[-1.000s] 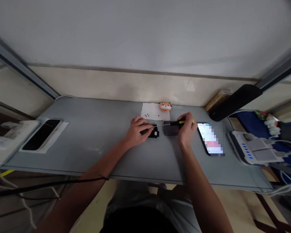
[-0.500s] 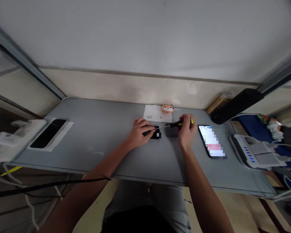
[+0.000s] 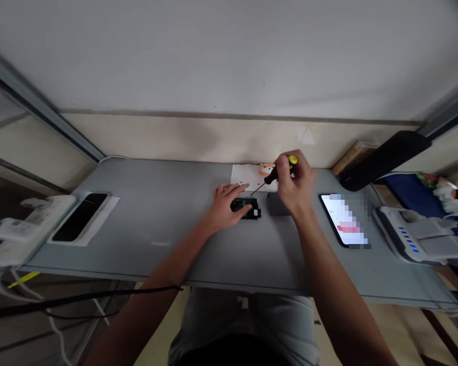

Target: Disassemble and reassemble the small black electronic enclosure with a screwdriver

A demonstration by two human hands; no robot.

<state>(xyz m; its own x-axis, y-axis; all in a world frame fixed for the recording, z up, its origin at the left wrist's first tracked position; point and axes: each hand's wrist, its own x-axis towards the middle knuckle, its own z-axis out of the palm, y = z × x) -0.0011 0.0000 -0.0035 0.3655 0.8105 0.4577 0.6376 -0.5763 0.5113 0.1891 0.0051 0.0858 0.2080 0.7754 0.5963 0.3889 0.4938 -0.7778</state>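
Observation:
My right hand (image 3: 295, 180) is closed around a screwdriver (image 3: 272, 177) with a black and yellow handle. Its thin shaft slants down to the left, the tip close to the far edge of a small black device with an exposed circuit board (image 3: 248, 207). Whether the tip touches anything I cannot tell. Around the left end of that device lies my left hand (image 3: 229, 206), thumb over the near side and fingers along the far side, holding it on the table. Just beyond, a white paper (image 3: 248, 174) carries several tiny dark screws (image 3: 240, 183).
A dark grey box-like piece (image 3: 278, 204) sits below my right wrist. An orange and white animal-face item (image 3: 266, 169) is on the paper. A lit phone (image 3: 341, 218) and a power strip (image 3: 400, 234) lie right; a dark phone (image 3: 80, 217) lies left. A black cylinder (image 3: 385, 160) leans back right.
My right hand has lifted and tilted the screwdriver more upright, its tip moving off the device toward its far edge. My left fingers have spread, uncovering more of the circuit board. The view shifted slightly.

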